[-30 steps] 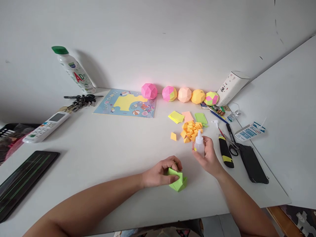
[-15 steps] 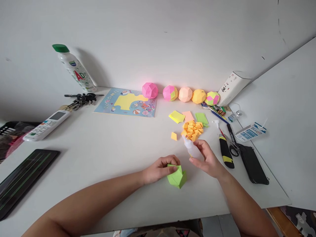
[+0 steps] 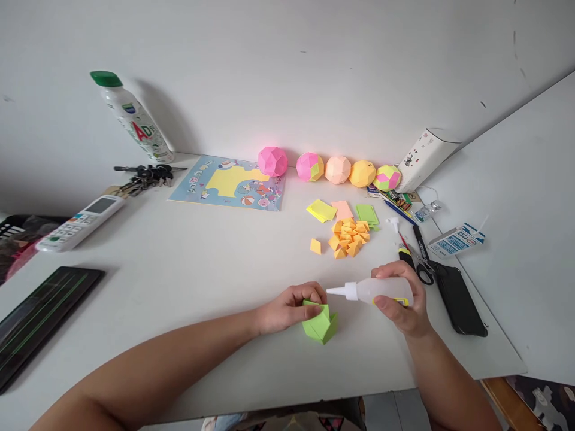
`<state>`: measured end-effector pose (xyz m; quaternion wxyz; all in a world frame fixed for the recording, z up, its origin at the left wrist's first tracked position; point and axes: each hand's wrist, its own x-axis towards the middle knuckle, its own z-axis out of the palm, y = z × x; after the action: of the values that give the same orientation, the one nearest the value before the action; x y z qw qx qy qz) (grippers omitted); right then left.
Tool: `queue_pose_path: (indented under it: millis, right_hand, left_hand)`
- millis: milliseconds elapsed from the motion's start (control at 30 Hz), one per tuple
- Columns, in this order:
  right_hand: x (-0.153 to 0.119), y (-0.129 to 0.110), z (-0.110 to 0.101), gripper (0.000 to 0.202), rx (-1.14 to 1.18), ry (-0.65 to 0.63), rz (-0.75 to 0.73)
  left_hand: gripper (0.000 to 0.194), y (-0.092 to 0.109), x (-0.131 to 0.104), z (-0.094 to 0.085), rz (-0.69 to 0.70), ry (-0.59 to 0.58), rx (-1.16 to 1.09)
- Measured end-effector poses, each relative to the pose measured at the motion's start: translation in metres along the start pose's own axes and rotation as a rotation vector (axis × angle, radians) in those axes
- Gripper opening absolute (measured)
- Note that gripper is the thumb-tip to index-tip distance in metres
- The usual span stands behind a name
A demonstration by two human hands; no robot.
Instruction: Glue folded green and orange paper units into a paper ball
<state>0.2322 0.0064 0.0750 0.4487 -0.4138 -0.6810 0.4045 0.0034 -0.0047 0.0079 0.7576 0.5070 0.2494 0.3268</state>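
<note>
A green folded-paper piece (image 3: pixel 320 326) with angled faces is pinched between the thumb and fingers of my left hand (image 3: pixel 287 308), low over the front of the table. My right hand (image 3: pixel 404 299) is wrapped round a translucent white squeeze bottle (image 3: pixel 371 290), which lies nearly level. Its thin nozzle points left, with the tip close to my left fingertips and just above the green paper. Behind the hands sits a pile of small orange folded pieces (image 3: pixel 349 237), and one orange piece (image 3: pixel 315 246) lies apart to its left.
Five paper balls, one of them pink (image 3: pixel 272 161), line the wall. Yellow (image 3: pixel 321 210), peach and green sheets lie behind the pile. Scissors (image 3: pixel 424 273), a cutter and a black phone (image 3: pixel 460 299) are at right; a tablet (image 3: pixel 47 323) and remote (image 3: pixel 83 222) at left.
My right hand has moved right and toward me, turning the bottle from a steep tilt to nearly level, nozzle leftward. My left hand still holds the green paper in about the same place.
</note>
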Motion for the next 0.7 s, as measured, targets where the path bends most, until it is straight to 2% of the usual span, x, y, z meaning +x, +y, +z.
queue_pose_path:
  millis: [100,267,700]
  right_hand:
    - [-0.0026,-0.0026,0.0059,0.029,0.029,-0.064,0.1]
    - [-0.003,-0.0057,0.0097,0.028,0.069,-0.167,0.174]
    - [-0.0022,-0.004,0.0103,0.028,0.151,-0.225,0.253]
  left_hand:
    - [0.029,0.0001,-0.0004,-0.0003,-0.016,0.001,-0.001]
    - [0.027,-0.0012,-0.001,-0.0016,-0.009,-0.01,0.011]
    - [0.021,0.0014,-0.0011,-0.0013,-0.005,-0.024,-0.009]
